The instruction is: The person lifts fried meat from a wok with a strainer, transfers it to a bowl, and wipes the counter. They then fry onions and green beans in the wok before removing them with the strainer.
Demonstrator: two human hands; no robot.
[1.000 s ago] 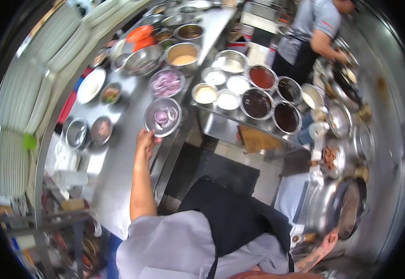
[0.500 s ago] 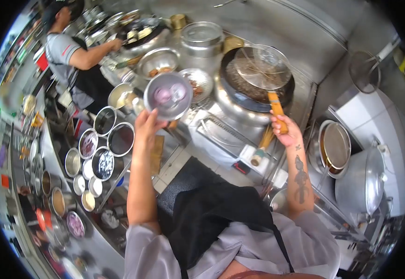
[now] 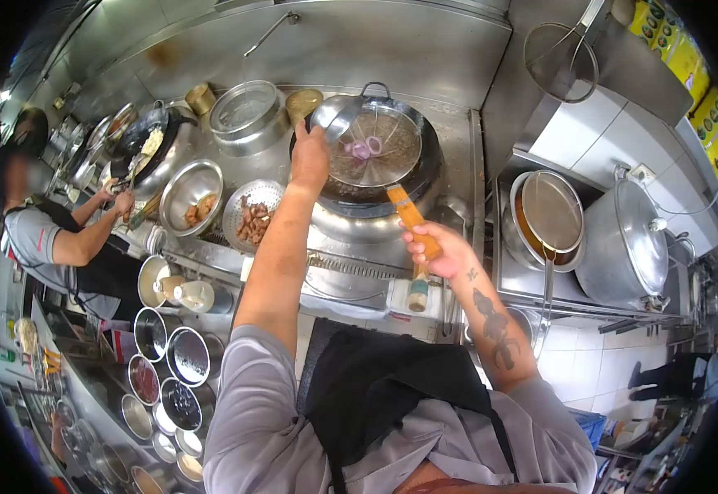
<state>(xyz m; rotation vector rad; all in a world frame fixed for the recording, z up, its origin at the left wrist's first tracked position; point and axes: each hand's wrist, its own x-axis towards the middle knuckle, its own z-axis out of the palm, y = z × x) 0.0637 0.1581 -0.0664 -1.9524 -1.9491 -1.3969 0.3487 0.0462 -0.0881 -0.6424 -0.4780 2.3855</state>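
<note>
My left hand (image 3: 309, 156) grips a small metal bowl (image 3: 338, 117), tipped on its side over the wok (image 3: 431, 169). Purple onion rings (image 3: 364, 149) lie in a round wire strainer (image 3: 396, 132) just beside the bowl's mouth. The strainer rests over the wok, which holds bubbling brownish oil. Wrapped around the strainer's wooden handle (image 3: 415, 222) is my right hand (image 3: 445, 249). Below that hand, a brush with a green-banded handle (image 3: 417, 294) sits at the stove's front edge.
Left of the wok stand a colander of browned meat pieces (image 3: 253, 221), a steel bowl (image 3: 182, 191) and a lidded pot (image 3: 247, 115). A co-worker (image 3: 70, 247) works at another wok. Sauce pots (image 3: 187, 356) line the left counter; a large pot (image 3: 622, 239) stands right.
My left hand has carried the bowl right and tipped it over the strainer. The onion rings have passed from bowl to strainer. The head view has shifted.
</note>
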